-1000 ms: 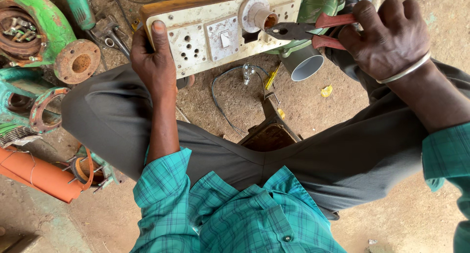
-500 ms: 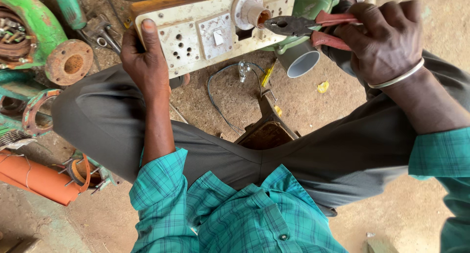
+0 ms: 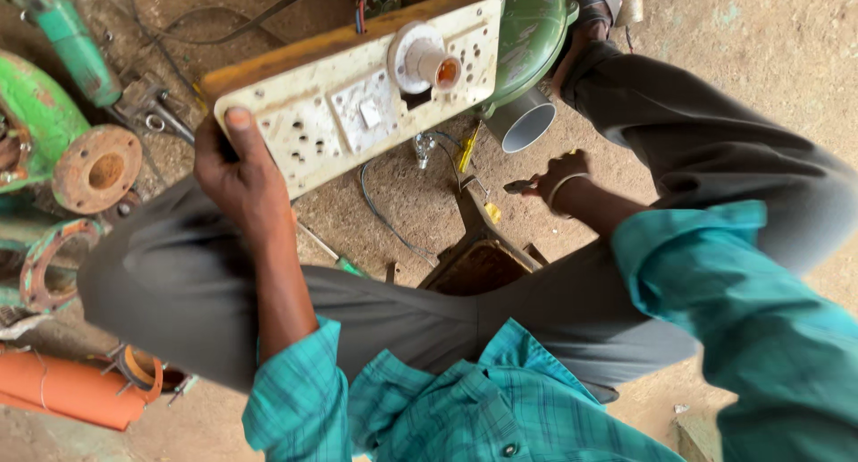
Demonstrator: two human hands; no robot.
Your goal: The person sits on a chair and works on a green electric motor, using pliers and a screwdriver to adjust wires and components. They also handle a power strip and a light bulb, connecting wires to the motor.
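While my left hand is gripping the lower left corner of the switchboard, thumb pressed flat on its face, much of the rest is staying hard for me to read. My fingers are wrapping behind the board and are hidden there. My right hand is reaching low at the centre right of the frame, small and partly turned away; it is closing around the pliers, of which I am seeing only the dark nose poking out to the left, the handles being covered by the palm. A thin bangle is circling that wrist.

The switchboard is sitting tilted across the upper middle of the frame, held up off the ground. It is looking like a dirty cream panel on a wooden backing, with socket holes, one square switch, and a round white lamp holder with an orange inside. Wires are running off its top edge, cut off by the frame.

Below the board a loose black wire is curling on the dirt. A grey pipe end is sticking out from a green pump body at upper centre. A rusty flange is lying at the left, and an orange pipe at the lower left. My grey trouser legs are crossing the middle and blocking the ground behind them.
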